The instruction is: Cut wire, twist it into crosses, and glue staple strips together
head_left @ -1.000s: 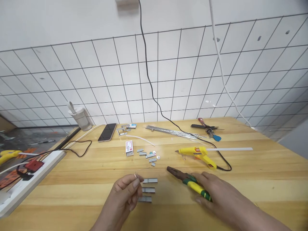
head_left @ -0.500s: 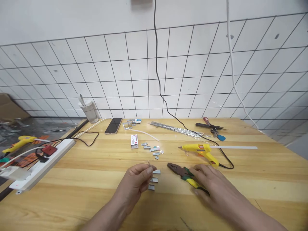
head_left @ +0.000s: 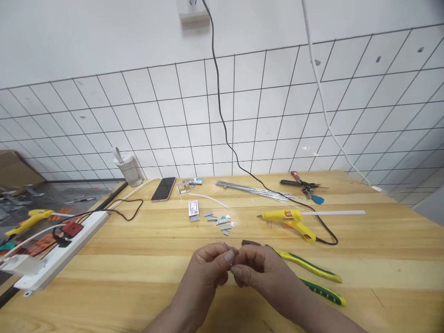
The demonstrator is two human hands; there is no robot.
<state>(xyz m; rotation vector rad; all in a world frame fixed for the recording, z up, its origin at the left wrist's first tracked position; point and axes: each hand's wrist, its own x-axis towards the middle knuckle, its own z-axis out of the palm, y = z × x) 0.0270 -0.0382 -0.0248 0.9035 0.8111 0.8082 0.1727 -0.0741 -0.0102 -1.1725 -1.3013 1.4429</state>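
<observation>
My left hand (head_left: 208,270) and my right hand (head_left: 258,270) meet fingertip to fingertip low over the wooden table (head_left: 138,259). Both are pinched on a small thin wire piece (head_left: 226,245) whose tip shows just above the left fingers. The yellow and green pliers (head_left: 308,273) lie on the table right behind my right hand, handles apart, with no hand on them. Staple strips that lay under my hands are hidden by them.
Loose staple strips (head_left: 218,221) and a small staple box (head_left: 193,209) lie further back. A yellow glue gun (head_left: 291,221) with a black cord sits to the right, metal rods (head_left: 256,189), scissors and keys (head_left: 305,187) behind. A phone (head_left: 163,189), cup (head_left: 128,169) and power strip (head_left: 55,254) stand left.
My right hand has let go of the pliers, which now lie on the table, and has moved left to join my left hand on the small wire piece.
</observation>
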